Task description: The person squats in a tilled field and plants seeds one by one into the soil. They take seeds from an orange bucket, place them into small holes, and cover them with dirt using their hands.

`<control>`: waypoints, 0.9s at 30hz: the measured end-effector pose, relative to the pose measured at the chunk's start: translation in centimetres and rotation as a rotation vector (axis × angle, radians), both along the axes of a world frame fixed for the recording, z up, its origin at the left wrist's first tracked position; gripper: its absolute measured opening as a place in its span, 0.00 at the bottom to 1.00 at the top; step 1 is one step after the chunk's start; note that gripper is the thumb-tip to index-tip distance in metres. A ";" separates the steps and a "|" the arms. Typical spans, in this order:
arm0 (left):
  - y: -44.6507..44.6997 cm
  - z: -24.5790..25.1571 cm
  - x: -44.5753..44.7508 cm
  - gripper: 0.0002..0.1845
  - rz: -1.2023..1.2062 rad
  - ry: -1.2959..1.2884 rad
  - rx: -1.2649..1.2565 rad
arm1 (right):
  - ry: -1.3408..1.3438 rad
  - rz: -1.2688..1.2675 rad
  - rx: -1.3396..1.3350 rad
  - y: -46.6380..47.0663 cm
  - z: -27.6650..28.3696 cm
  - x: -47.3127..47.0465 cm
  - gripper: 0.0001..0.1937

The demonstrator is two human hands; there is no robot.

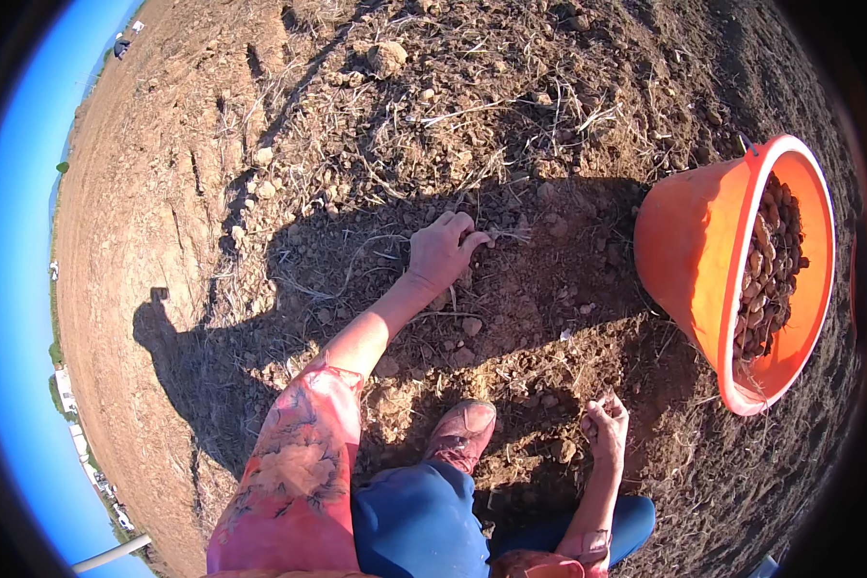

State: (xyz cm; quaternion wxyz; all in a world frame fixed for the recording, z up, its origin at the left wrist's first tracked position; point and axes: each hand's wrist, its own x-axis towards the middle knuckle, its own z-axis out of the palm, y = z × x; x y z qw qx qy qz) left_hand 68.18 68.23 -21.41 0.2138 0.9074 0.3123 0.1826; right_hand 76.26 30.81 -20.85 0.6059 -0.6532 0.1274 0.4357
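Note:
My left hand reaches out over shaded soil, back of the hand up, with thumb and fingers closed at a pale dry plant stem. Nearer my body, my right hand is raised with curled fingers and a small brown thing at the fingertips; what it is cannot be made out. To the right, an orange plastic bucket lies tilted, its mouth facing right. Inside are many brown, soil-covered pods that look like unshelled peanuts. The bucket touches neither hand.
Dry, cloddy soil with straw and roots surrounds me. A large clod lies at the top. My reddish shoe and blue-trousered knee are below my hands. A distant dark figure, perhaps a person, appears at the upper left.

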 end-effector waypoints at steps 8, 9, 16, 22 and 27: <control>-2.0 0.7 1.5 0.14 -0.132 -0.043 -0.155 | -0.853 0.573 -0.630 -0.1 -2.2 -3.1 0.07; -2.1 0.6 1.3 0.13 -0.184 -0.013 -0.156 | -0.967 0.605 -0.631 0.0 -2.4 -3.2 0.07; -0.2 0.7 -1.5 0.11 -0.104 -0.246 -0.124 | -0.608 0.451 -0.498 0.6 -0.5 -2.8 0.05; 7.2 4.3 -9.5 0.12 0.327 -0.925 -1.434 | -0.700 0.379 -0.457 0.2 -1.2 -3.1 0.17; 14.5 3.0 -16.3 0.06 0.597 -0.802 -1.156 | -0.347 0.167 -0.141 3.4 3.9 -2.5 0.08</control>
